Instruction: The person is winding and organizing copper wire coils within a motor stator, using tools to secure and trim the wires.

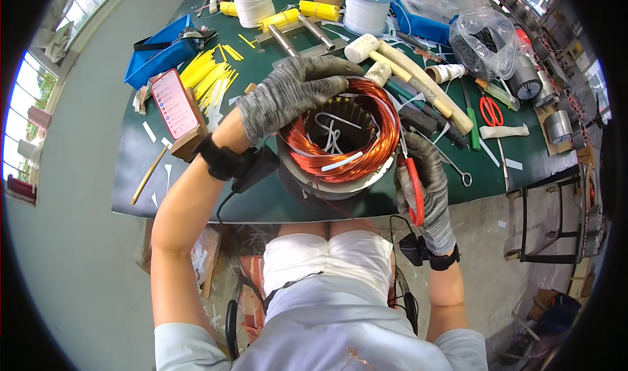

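In front of me stands a motor stator (314, 186) with a pale outer ring and slotted bore. Copper windings (383, 135) loop around its top, with a white sleeve piece (341, 161) on the near side and white cord in the bore. My left hand (288, 93), in a grey knit glove, rests over the far left of the windings, fingers stretched out. At the stator's right side my gloved right hand (428, 188) is closed around red-handled scissors (415, 191), blades pointing up beside the windings.
A phone (175, 104) leans on a block at left, near yellow strips (208, 76) and a blue bin (154, 57). Mallets (418, 83), a green-handled screwdriver (472, 125), other red scissors (490, 110) and motor parts lie right. Thread spools (250, 4) stand at the back.
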Available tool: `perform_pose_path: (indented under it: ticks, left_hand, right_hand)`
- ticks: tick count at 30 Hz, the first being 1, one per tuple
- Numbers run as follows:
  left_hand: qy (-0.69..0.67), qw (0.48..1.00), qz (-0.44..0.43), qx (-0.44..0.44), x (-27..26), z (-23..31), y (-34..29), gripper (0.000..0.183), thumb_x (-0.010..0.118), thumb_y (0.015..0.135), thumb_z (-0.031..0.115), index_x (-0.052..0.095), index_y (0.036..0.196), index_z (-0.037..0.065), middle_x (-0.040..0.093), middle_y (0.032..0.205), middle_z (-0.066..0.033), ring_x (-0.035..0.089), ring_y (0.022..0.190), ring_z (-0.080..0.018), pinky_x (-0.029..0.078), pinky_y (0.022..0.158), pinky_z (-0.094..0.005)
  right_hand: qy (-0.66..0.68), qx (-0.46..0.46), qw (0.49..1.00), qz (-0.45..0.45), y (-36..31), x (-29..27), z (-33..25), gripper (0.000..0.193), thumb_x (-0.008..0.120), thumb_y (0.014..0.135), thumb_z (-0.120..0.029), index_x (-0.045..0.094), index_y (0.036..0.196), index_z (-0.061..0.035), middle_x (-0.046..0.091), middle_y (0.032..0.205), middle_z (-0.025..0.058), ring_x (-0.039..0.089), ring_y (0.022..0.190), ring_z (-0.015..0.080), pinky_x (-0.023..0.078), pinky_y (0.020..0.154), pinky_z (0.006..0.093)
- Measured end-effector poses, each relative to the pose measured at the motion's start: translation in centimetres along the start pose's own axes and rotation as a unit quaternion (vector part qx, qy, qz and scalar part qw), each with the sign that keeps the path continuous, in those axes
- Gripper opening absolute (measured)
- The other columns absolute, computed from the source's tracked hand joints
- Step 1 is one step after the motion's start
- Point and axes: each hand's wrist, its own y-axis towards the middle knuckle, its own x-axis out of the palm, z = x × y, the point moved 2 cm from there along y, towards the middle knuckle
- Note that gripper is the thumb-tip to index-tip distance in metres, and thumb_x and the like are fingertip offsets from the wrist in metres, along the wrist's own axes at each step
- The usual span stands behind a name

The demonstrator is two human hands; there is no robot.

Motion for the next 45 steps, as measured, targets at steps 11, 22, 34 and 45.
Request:
perform_pose_path:
  ticks: [11, 22, 34, 45]
  left_hand:
    - [0.038, 0.998, -0.011, 0.038, 0.3, -0.4, 0.1, 0.03, 0.048, 0.093, 0.021, 0.057, 0.117, 0.004, 0.063, 0.104, -0.0047, 0.055, 0.097, -0.0102, 0.044, 0.087, -0.0248]
    - [-0.038, 0.997, 0.001, 0.068, 0.3, 0.1, 1.0, 0.046, 0.052, 0.089, 0.01, 0.042, 0.133, 0.007, 0.058, 0.116, -0.0093, 0.051, 0.108, -0.0142, 0.039, 0.095, -0.0287]
    - [0.33, 0.889, 0.079, 0.308, 1.2, 3.8, 1.1, 0.027, 0.06, 0.082, 0.018, 0.062, 0.107, 0.009, 0.062, 0.078, -0.0073, 0.06, 0.074, -0.0215, 0.046, 0.073, -0.032]
    - [0.554, 0.779, 0.279, 0.096, 12.7, 2.3, -4.3, 0.038, 0.057, 0.067, 0.024, 0.063, 0.104, 0.025, 0.05, 0.068, -0.0005, 0.051, 0.064, -0.0184, 0.041, 0.06, -0.0364]
  right_hand:
    - [-0.126, -0.104, 0.986, -0.045, 2.0, -2.3, -3.1, 0.044, 0.063, 0.081, -0.004, 0.051, 0.123, -0.0017, 0.056, 0.115, 0.0064, 0.054, 0.099, 0.0117, 0.045, 0.086, 0.0267]
    - [-0.532, -0.202, 0.802, -0.179, 7.5, -4.1, -8.5, 0.044, 0.065, 0.073, -0.013, 0.059, 0.117, -0.0134, 0.064, 0.096, 0.0105, 0.062, 0.082, 0.0251, 0.049, 0.072, 0.0317]
    - [-0.705, -0.262, 0.639, -0.16, 4.8, -3.6, -10.3, 0.057, 0.068, 0.069, -0.022, 0.053, 0.124, -0.0251, 0.057, 0.102, 0.0166, 0.061, 0.073, 0.0315, 0.051, 0.063, 0.0377]
    - [-0.759, -0.33, 0.519, -0.214, 7.6, -2.0, -12.1, 0.052, 0.064, 0.072, -0.013, 0.054, 0.121, -0.0248, 0.057, 0.087, 0.0098, 0.06, 0.068, 0.0245, 0.05, 0.056, 0.0332]
